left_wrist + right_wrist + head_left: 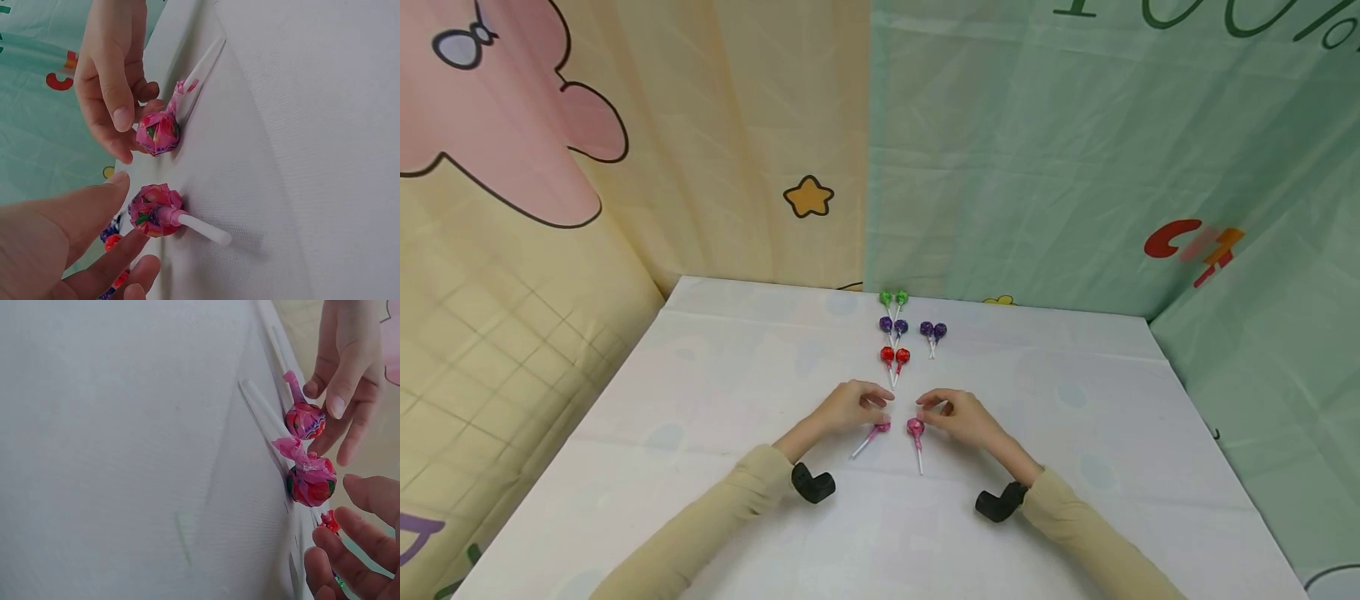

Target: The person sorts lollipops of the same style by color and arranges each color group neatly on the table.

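Two pink-wrapped lollipops lie on the white table between my hands. The left pink lollipop (155, 211) has its stick angled toward the near left in the head view; the right pink lollipop (312, 480) points its stick toward me. My left hand (852, 406) is at the left lollipop's head, thumb and fingers spread apart, a finger close beside or touching the wrapper. Beside the right lollipop's head is my right hand (962, 417), its fingers loosely bent and thumb apart from them. Neither hand pinches a candy.
Beyond my hands, a column runs away from me: two red lollipops (887, 355), two purple lollipops (886, 324) and two green lollipops (902, 297). Another purple pair (940, 331) lies to their right. Printed curtains (1000, 167) hang behind the white table (737, 333).
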`<state>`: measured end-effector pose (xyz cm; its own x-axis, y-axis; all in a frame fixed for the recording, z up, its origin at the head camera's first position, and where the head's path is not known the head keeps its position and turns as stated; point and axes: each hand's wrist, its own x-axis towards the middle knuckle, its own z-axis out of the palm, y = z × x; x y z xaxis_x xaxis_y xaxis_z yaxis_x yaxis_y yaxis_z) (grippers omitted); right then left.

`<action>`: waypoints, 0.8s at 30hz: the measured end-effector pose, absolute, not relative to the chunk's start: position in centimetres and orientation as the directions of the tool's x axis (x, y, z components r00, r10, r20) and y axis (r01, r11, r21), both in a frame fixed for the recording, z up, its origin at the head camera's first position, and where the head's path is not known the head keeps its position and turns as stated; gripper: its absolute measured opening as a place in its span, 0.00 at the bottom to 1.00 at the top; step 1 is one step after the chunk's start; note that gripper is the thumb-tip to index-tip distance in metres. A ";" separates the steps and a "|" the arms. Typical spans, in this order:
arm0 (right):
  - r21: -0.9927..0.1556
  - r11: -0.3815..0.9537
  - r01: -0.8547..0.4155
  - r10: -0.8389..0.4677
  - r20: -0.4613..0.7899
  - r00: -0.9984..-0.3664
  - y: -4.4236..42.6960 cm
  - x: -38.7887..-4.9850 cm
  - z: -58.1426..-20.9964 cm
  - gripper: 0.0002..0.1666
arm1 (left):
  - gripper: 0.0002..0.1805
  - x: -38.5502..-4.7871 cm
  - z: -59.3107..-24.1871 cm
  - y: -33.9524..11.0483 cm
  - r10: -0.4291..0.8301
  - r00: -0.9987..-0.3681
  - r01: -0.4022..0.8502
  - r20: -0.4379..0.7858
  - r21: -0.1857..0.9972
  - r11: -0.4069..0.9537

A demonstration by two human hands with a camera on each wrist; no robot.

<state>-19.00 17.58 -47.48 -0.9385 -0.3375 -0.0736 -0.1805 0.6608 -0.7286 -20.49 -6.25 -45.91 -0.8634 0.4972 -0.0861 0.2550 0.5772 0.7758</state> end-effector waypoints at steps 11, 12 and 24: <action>-0.756 0.612 -0.234 -0.428 -0.066 -0.902 18.1 -17.8 -48.0 0.17 | 0.16 -19.3 -46.0 -6.0 0.555 -0.827 0.335 -0.088 0.717 0.612; -0.757 0.610 -0.234 -0.430 -0.067 -0.900 18.1 -17.7 -48.0 0.16 | 0.16 -19.2 -46.0 -6.0 0.553 -0.829 0.338 -0.087 0.710 0.618; -0.760 0.596 -0.260 -0.448 -0.045 -0.893 17.8 -17.2 -47.8 0.18 | 0.12 -18.7 -45.8 -6.1 0.504 -0.860 0.329 -0.079 0.669 0.666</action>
